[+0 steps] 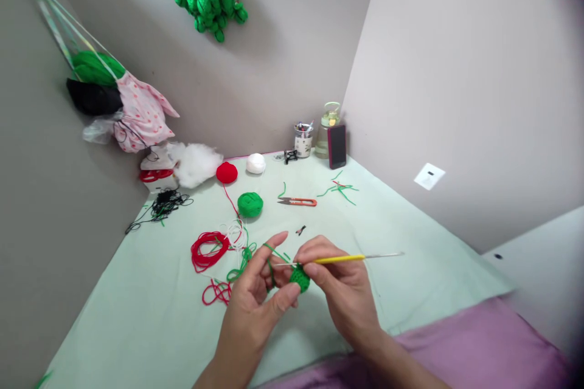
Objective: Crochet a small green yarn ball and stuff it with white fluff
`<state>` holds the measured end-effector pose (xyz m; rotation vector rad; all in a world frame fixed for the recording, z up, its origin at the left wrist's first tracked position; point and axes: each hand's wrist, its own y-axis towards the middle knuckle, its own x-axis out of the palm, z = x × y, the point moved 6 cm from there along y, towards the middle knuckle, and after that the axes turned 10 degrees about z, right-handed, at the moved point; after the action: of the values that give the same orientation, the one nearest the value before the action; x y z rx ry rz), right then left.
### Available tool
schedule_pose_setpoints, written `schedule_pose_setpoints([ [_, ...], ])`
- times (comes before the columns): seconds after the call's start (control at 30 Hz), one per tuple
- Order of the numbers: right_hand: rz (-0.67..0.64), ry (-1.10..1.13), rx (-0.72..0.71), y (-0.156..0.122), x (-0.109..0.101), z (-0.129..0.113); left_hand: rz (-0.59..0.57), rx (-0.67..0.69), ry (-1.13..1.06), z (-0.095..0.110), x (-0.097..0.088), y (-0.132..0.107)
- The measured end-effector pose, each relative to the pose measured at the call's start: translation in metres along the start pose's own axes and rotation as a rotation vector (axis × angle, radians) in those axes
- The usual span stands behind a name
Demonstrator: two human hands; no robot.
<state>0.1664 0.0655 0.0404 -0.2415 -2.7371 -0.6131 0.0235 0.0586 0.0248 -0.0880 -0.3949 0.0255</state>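
Observation:
Between thumb and fingers, my left hand pinches a small green crochet piece. A strand of green yarn runs over its raised index finger. In my right hand is a crochet hook with a yellow grip, lying nearly level. Its thin metal tip points left, at the top edge of the crochet piece. Whether a loop sits on the tip is too small to tell. My right fingertips are close against the piece.
Behind my hands lie a green yarn ball, a red yarn ball, a white yarn ball and orange thread snips. Loose red yarn is at left. A phone leans on a bottle near the wall.

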Motion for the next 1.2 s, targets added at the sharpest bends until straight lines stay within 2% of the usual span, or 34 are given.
schedule_pose_setpoints([
  [0.2,-0.005,0.178,0.272,0.001,0.001,0.011,0.012,-0.031,0.039,0.003,-0.004,-0.002],
  [0.3,-0.036,0.192,0.284,0.001,0.002,0.011,0.055,-0.009,0.065,0.005,-0.009,-0.002],
  [0.4,-0.072,0.137,0.228,0.000,0.001,0.008,0.077,0.002,0.100,0.005,-0.012,-0.003],
  [0.5,-0.094,-0.009,0.109,-0.004,0.000,-0.001,0.104,0.021,0.136,0.006,-0.014,-0.005],
  [0.57,-0.123,-0.143,-0.025,-0.006,0.000,-0.010,0.126,0.057,0.183,0.007,-0.015,-0.006],
  [0.67,-0.195,-0.379,-0.348,-0.014,0.003,-0.024,0.156,0.134,0.285,0.008,-0.016,-0.008],
  [0.77,-0.237,-0.640,-0.669,-0.026,0.008,-0.026,0.178,0.175,0.308,0.003,-0.015,-0.009],
  [0.83,-0.237,-0.756,-0.764,-0.031,0.009,-0.021,0.222,0.146,0.236,-0.001,-0.016,-0.009],
  [0.9,-0.242,-0.808,-0.807,-0.035,0.011,-0.017,0.233,0.044,0.098,-0.008,-0.015,-0.007],
  [1.0,-0.219,-0.728,-0.755,-0.035,0.010,-0.019,0.113,-0.207,-0.109,-0.017,-0.006,-0.004],
  [1.07,-0.150,-0.547,-0.581,-0.028,0.003,-0.022,0.045,-0.310,-0.180,-0.016,-0.004,-0.003],
  [1.2,-0.054,-0.173,-0.160,-0.012,-0.008,-0.013,0.045,-0.287,-0.186,-0.007,-0.009,-0.001],
])
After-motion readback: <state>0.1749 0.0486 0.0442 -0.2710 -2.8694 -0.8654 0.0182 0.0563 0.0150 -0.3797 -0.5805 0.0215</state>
